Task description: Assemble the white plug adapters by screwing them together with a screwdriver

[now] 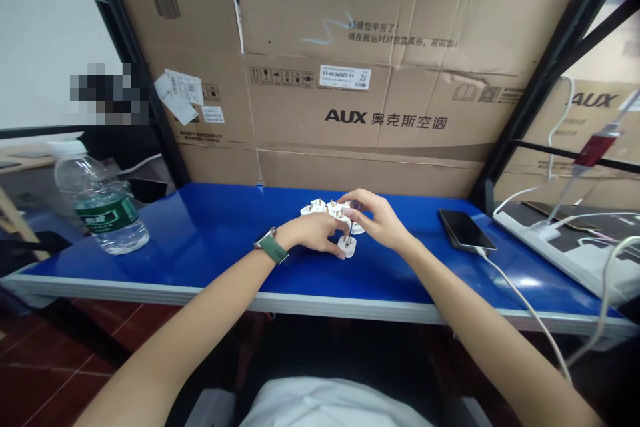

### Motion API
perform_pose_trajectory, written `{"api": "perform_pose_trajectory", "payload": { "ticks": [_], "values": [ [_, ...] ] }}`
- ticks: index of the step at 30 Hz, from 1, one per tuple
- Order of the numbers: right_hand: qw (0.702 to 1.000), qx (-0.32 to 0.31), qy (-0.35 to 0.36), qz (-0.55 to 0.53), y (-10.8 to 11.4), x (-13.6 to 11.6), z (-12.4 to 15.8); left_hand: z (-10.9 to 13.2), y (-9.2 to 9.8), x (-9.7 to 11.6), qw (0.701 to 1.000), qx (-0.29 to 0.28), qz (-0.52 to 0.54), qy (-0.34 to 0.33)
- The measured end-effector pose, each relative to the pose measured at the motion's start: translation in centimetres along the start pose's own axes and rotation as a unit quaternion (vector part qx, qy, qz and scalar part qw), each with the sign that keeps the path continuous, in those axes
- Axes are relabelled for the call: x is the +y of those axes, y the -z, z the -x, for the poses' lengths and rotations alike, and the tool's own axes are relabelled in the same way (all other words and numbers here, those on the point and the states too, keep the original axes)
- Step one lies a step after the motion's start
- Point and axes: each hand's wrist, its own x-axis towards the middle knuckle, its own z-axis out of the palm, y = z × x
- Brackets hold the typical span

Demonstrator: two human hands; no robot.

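My left hand rests low over the blue tabletop, its thumb and fingertips closed on a white plug that lies with its metal pins up. My right hand is above that plug, fingers pinched on what looks like a small screwdriver. Its thin dark shaft points down at the plug; most of its handle is hidden by my fingers. Several more white plugs with pins up stand in a cluster just behind my hands, partly covered by them.
A water bottle stands at the left of the blue table. On the right lie a black phone with a white cable and a white power strip. A cardboard panel closes off the back.
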Motion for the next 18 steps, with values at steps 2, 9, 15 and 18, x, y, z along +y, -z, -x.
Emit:
{"api": "perform_pose_trajectory", "payload": {
  "ticks": [2,9,15,18],
  "values": [
    [0.999,-0.019,0.001,-0.034,0.19,-0.15,0.04,-0.04,0.01,0.04,1.000,-0.004,-0.003,0.014],
    [0.999,0.037,-0.005,-0.006,0.18,0.44,-0.10,0.02,0.08,0.10,1.000,-0.005,0.013,-0.018],
    [0.998,-0.017,-0.003,-0.054,0.23,0.24,-0.13,0.09,0.04,0.18,1.000,0.001,0.012,-0.004],
    [0.995,0.000,-0.032,-0.093,0.08,0.55,-0.15,0.01,-0.20,-0.01,1.000,0.007,0.003,-0.008]
  ]
}}
